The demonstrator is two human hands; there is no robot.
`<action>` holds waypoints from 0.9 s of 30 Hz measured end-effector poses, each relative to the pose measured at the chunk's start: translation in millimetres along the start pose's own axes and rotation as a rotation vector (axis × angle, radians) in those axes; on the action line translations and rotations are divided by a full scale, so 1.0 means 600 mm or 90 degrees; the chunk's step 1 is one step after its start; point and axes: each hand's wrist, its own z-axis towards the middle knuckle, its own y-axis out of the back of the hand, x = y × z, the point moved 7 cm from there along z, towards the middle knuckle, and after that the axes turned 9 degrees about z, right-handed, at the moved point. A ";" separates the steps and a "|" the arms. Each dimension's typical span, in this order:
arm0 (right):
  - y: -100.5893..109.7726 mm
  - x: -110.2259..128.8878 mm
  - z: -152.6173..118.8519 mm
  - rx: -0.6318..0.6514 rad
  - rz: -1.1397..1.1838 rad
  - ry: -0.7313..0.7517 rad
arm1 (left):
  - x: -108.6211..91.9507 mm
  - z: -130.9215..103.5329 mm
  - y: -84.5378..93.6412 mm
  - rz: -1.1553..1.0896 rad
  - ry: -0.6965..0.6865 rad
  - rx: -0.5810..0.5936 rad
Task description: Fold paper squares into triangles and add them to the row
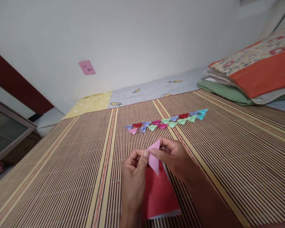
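Holding a pink paper triangle [154,164] between the left hand [135,172] and the right hand [177,155], above a red sheet [160,194] on a striped mat [85,161].

The left hand is nearly closed, its thumb and forefinger pinching the triangle's left corner, its other fingers curled inward; the right hand is partly closed, its thumb laid across the near face and its fingers bent behind the upper end. One sharp corner of the paper points down, overlapping the upper part of the red sheet in this view; paler layers show along the sheet's lower edge. Beyond the hands, well apart from them, small folded triangles [162,126] in pink, red, blue, green and turquoise lie on the mat in two slanting rows.
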 end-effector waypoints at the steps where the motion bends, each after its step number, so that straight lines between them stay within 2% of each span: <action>1: -0.002 0.000 -0.001 -0.001 -0.008 0.003 | 0.001 0.002 0.004 0.001 -0.005 -0.006; 5: 0.007 -0.001 0.002 -0.027 -0.030 0.005 | 0.006 0.006 0.012 0.007 0.002 -0.003; 9: 0.031 0.007 0.007 -0.096 0.001 0.040 | 0.016 0.009 0.014 -0.119 0.050 -0.010; 11: 0.028 0.005 0.008 -0.069 0.031 0.022 | 0.018 0.010 0.012 -0.194 0.071 -0.016; 14: 0.002 -0.007 0.006 0.028 0.083 -0.042 | 0.013 0.012 0.005 -0.253 0.083 -0.011; 16: -0.012 -0.012 0.003 0.065 0.117 -0.063 | 0.010 0.012 0.000 -0.274 0.096 -0.003; 22: -0.021 -0.016 0.003 0.077 0.171 -0.075 | 0.011 0.011 -0.007 -0.327 0.130 -0.001; 27: -0.019 -0.012 0.003 0.082 0.154 -0.050 | 0.015 0.009 -0.006 -0.343 0.138 -0.018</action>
